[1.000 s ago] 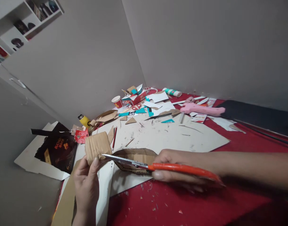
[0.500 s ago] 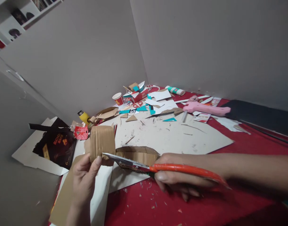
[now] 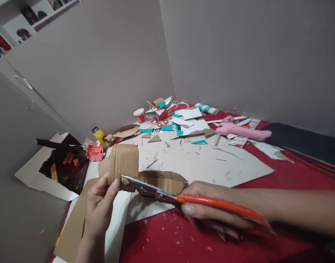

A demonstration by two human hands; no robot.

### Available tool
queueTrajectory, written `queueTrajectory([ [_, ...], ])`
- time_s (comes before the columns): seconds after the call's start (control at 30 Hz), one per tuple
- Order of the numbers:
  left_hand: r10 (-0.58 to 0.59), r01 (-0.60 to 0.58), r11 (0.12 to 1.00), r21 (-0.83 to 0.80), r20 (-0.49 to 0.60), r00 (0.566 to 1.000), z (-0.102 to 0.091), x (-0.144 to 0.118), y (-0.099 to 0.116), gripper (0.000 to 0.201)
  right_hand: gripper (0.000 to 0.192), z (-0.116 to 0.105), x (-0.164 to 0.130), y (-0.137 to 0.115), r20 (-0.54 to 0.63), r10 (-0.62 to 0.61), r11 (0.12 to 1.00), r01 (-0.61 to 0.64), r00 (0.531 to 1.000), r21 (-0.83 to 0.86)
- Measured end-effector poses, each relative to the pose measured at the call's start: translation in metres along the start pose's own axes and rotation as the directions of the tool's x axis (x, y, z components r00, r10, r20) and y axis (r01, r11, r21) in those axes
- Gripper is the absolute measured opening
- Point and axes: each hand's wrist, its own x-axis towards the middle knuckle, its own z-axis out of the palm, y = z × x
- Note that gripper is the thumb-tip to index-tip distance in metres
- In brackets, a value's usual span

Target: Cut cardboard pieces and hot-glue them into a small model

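My left hand (image 3: 103, 199) pinches a curved piece of brown corrugated cardboard (image 3: 125, 162) by its lower left edge, thumb in front. In my right hand (image 3: 211, 215) is a pair of scissors (image 3: 208, 202) with orange handles, the blades pointing left. Their tip touches or lies just in front of the cardboard's lower part, close to my left thumb; whether it cuts in, I cannot tell. Behind the blades, a boat-shaped cardboard piece (image 3: 164, 180) with raised sides sits on the white board (image 3: 189, 160).
A pink hot glue gun (image 3: 242, 131) lies at the right beside a dark flat panel (image 3: 307, 142). Paper scraps (image 3: 190, 126), a paper cup (image 3: 140, 115) and a yellow bottle (image 3: 98, 135) stand or lie toward the back. At left is a torn black box panel (image 3: 65, 164).
The view has shifted slightly, so most things appear a little further right. Both hands keep their holds, with the scissor tip still at the lower part of the cardboard.
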Motion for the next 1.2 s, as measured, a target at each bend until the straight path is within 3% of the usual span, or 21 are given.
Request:
queueTrajectory([
  [0.2, -0.003, 0.003, 1.000, 0.000, 0.022, 1.000, 0.000, -0.002, 0.001, 0.018, 0.060, 0.000, 0.001, 0.003, 0.010, -0.038, 0.999, 0.038, 0.999, 0.019],
  [0.4, -0.006, 0.006, 1.000, 0.005, 0.033, 0.999, -0.001, -0.002, -0.001, 0.021, 0.057, 0.000, 0.002, 0.002, -0.008, -0.177, 0.984, 0.176, 0.984, -0.027],
  [0.6, 0.000, 0.000, 1.000, -0.010, 0.051, 0.999, 0.001, -0.001, -0.002, 0.021, 0.060, -0.004, 0.001, -0.003, 0.053, -0.056, 0.998, 0.057, 0.997, -0.026],
  [0.8, 0.013, -0.013, 1.000, 0.002, 0.025, 1.000, 0.002, 0.000, -0.001, 0.020, 0.064, -0.004, -0.003, -0.009, 0.018, -0.052, 0.994, 0.054, 0.998, -0.094],
  [1.2, -0.012, 0.012, 1.000, -0.014, -0.021, 1.000, 0.000, -0.001, -0.001, 0.017, 0.067, -0.004, 0.003, -0.001, 0.058, -0.004, 0.998, 0.007, 0.998, -0.058],
])
